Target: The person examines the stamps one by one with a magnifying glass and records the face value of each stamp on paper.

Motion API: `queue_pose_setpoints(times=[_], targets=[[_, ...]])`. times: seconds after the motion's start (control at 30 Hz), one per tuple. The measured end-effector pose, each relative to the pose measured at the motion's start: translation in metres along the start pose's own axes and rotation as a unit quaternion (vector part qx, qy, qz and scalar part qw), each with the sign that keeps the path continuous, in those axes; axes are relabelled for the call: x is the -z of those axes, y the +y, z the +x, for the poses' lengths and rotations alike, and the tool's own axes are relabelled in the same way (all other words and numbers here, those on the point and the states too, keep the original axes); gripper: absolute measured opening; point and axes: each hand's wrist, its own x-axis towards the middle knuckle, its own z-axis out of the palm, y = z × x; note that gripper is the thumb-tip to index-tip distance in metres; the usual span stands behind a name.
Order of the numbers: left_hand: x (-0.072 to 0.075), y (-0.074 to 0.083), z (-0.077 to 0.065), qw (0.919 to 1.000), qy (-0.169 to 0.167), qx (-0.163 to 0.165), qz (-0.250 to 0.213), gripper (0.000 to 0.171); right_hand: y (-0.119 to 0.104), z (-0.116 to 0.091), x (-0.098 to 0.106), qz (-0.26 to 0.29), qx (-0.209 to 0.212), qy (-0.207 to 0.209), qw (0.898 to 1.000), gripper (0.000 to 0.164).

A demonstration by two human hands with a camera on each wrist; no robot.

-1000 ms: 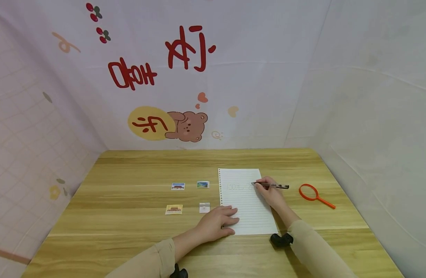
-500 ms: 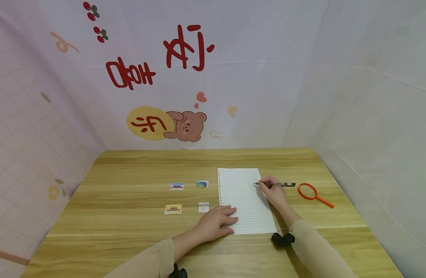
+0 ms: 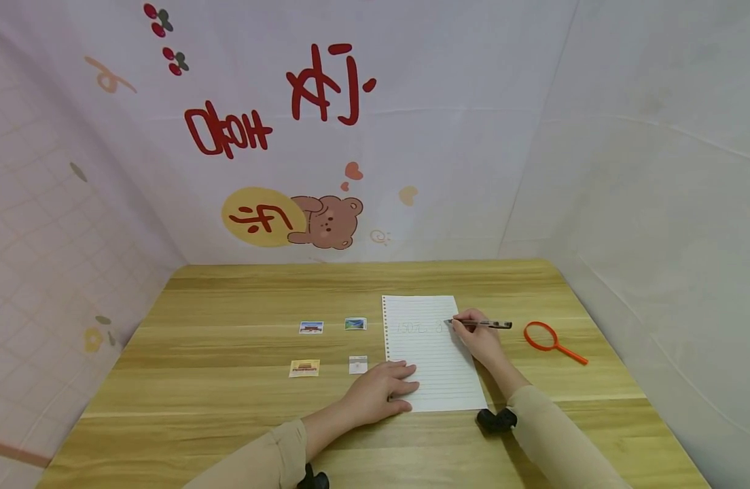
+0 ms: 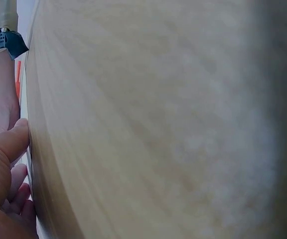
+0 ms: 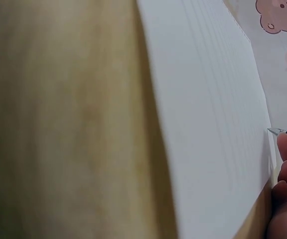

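My right hand (image 3: 481, 341) pinches a dark, see-through pen (image 3: 491, 324), its tip at the upper right of a lined sheet of paper (image 3: 436, 373). Faint handwriting, seemingly digits and a character, runs across an upper line to the left of the tip. In the right wrist view the metal tip of the pen (image 5: 274, 131) points at the paper (image 5: 198, 114). My left hand (image 3: 378, 395) rests spread on the sheet's lower left edge, holding nothing. The left wrist view shows the thumb and fingers of the left hand (image 4: 4, 169) lying flat at the paper's edge.
Left of the paper lie several small stamp-like pictures: a blue-sky one (image 3: 311, 327), a green-blue one (image 3: 355, 324), a yellow one (image 3: 304, 368) and a pale grey one (image 3: 358, 365). A red magnifying glass (image 3: 555, 344) lies right of my right hand. Printed cloth (image 3: 448, 170) encloses the wooden table (image 3: 228, 407).
The pen swung and shifted slightly in my right hand, and a figure like an 8 now shows left of its tip. My left hand stays on the paper.
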Motion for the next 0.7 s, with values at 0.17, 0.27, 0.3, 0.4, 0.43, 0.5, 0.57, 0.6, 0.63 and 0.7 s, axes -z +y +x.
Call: queue_pose_setpoints(times=[0.17, 0.27, 0.3, 0.4, 0.43, 0.5, 0.57, 0.6, 0.63, 0.7], targets=[[-0.0004, -0.0008, -0.0002, 1.0, 0.002, -0.005, 0.002, 0.043, 0.0005, 0.0, 0.0008, -0.004, 0.005, -0.007, 1.0, 0.008], [-0.0002, -0.0005, -0.0004, 1.0, 0.001, -0.004, 0.002, 0.043, -0.0003, -0.0007, 0.0021, -0.001, 0.0, -0.017, 1.0, 0.006], [-0.0002, -0.0005, -0.0004, 1.0, 0.001, -0.004, 0.002, 0.043, -0.0006, -0.0009, 0.0027, 0.0, -0.001, -0.02, 1.0, 0.005], [0.0, 0.0001, -0.0005, 1.0, 0.001, 0.001, 0.0, 0.043, -0.0008, -0.0011, 0.0042, 0.002, 0.0, -0.028, 1.0, 0.004], [-0.0002, 0.0002, -0.0005, 1.0, 0.001, 0.002, 0.0, 0.043, -0.0009, -0.0013, 0.0046, 0.003, 0.0, -0.031, 1.0, 0.004], [-0.0006, 0.0002, -0.0004, 1.0, 0.003, 0.001, 0.001, 0.043, -0.0002, -0.0014, 0.0056, 0.003, 0.001, -0.033, 0.999, 0.004], [-0.0007, 0.0004, -0.0002, 1.0, 0.005, 0.001, -0.001, 0.043, 0.0002, -0.0019, 0.0064, 0.008, 0.001, -0.036, 0.999, 0.006], [-0.0008, 0.0006, -0.0001, 1.0, 0.005, 0.001, -0.003, 0.042, 0.0007, -0.0022, 0.0069, 0.008, 0.001, -0.038, 0.999, 0.007], [-0.0008, 0.0007, 0.0, 1.0, 0.006, 0.001, -0.004, 0.042, 0.0009, -0.0026, 0.0074, 0.01, 0.002, -0.037, 0.999, 0.007], [-0.0007, 0.0011, 0.0002, 1.0, 0.006, 0.002, -0.007, 0.042, 0.0011, -0.0035, 0.008, 0.014, 0.003, -0.037, 0.999, 0.007]])
